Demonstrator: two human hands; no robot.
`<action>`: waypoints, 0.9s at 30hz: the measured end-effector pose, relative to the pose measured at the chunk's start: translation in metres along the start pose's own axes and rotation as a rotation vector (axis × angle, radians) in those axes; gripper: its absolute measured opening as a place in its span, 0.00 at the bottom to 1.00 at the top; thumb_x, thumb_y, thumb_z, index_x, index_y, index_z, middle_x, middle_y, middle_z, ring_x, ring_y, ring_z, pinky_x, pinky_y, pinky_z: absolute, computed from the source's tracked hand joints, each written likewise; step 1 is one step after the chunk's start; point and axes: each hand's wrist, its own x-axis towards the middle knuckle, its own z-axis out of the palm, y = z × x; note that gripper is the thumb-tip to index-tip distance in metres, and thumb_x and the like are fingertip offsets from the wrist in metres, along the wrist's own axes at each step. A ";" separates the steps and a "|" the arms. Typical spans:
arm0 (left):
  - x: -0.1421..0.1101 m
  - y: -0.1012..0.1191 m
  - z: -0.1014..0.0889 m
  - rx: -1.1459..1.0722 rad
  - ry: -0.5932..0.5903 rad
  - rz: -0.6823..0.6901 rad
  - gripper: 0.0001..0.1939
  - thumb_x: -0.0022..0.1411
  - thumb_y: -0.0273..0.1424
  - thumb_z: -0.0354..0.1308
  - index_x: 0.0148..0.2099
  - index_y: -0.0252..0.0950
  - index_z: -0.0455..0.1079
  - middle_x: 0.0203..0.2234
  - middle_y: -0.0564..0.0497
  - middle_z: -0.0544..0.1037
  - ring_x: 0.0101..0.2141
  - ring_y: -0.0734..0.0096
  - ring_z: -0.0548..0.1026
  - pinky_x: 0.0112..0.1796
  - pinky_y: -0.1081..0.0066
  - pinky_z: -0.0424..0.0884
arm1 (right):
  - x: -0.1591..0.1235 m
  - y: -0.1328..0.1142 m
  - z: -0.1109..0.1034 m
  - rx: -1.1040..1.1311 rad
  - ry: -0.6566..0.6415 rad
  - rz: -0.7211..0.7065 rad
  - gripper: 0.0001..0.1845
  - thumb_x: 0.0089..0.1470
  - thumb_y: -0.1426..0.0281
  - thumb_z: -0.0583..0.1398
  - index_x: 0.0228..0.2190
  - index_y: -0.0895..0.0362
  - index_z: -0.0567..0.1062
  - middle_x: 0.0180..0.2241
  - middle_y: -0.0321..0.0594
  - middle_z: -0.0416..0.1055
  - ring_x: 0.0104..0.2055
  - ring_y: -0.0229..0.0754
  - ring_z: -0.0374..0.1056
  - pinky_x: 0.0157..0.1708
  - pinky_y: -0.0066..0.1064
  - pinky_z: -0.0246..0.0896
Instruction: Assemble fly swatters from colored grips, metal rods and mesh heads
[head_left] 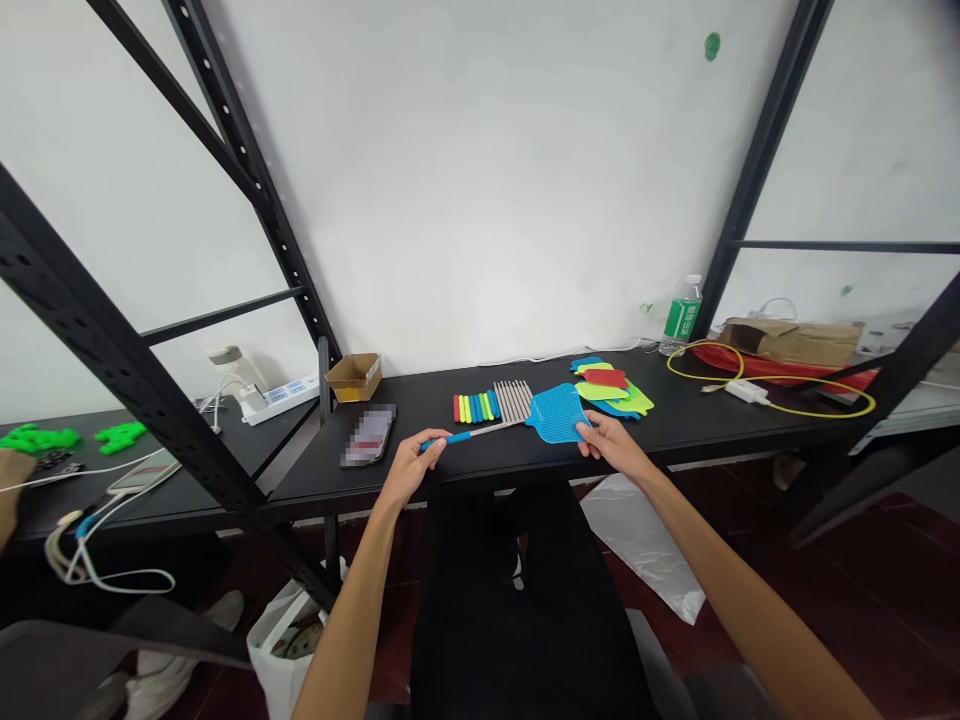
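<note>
Between my two hands a blue fly swatter (557,414) is held level above the front of the black table. My left hand (414,462) is closed round its blue handle. At the other end, my right hand (604,440) pinches the edge of the perforated blue head. Behind the swatter lies a row of metal rods with coloured handles (476,407) in red, yellow and blue, side by side. Right of them is a loose pile of swatter heads (604,390) in yellow, red and blue.
A phone (369,435) and a small open cardboard box (354,378) are on the table's left part. At right stand a water bottle (682,316) and a yellow cable (806,410). Black shelf posts (255,190) rise at both sides. Another person's hand (13,470) shows at far left.
</note>
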 end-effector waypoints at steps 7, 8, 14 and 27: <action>-0.002 0.005 0.001 0.010 -0.044 -0.003 0.19 0.61 0.44 0.58 0.46 0.35 0.75 0.20 0.57 0.62 0.24 0.74 0.59 0.28 0.74 0.58 | 0.000 0.001 0.000 0.006 0.013 0.006 0.22 0.58 0.50 0.56 0.38 0.57 0.69 0.19 0.33 0.68 0.18 0.34 0.55 0.21 0.28 0.48; -0.002 0.005 0.001 0.013 -0.049 -0.003 0.19 0.61 0.44 0.58 0.46 0.35 0.75 0.21 0.56 0.62 0.24 0.74 0.60 0.28 0.74 0.58 | 0.000 0.001 0.000 0.006 0.013 0.007 0.22 0.58 0.50 0.56 0.38 0.57 0.69 0.20 0.33 0.68 0.18 0.34 0.55 0.21 0.28 0.48; -0.001 0.002 0.000 0.035 -0.029 -0.006 0.21 0.60 0.46 0.58 0.46 0.34 0.76 0.21 0.55 0.63 0.24 0.73 0.60 0.27 0.74 0.59 | 0.000 0.000 0.000 0.008 0.026 0.007 0.22 0.57 0.50 0.57 0.39 0.56 0.69 0.19 0.33 0.69 0.18 0.35 0.55 0.21 0.28 0.49; 0.000 0.000 0.000 0.003 0.008 0.004 0.21 0.61 0.45 0.57 0.46 0.33 0.77 0.18 0.57 0.62 0.23 0.74 0.60 0.27 0.74 0.58 | -0.002 -0.006 0.002 0.013 0.012 -0.004 0.21 0.58 0.51 0.56 0.39 0.57 0.71 0.21 0.36 0.71 0.19 0.35 0.55 0.22 0.29 0.51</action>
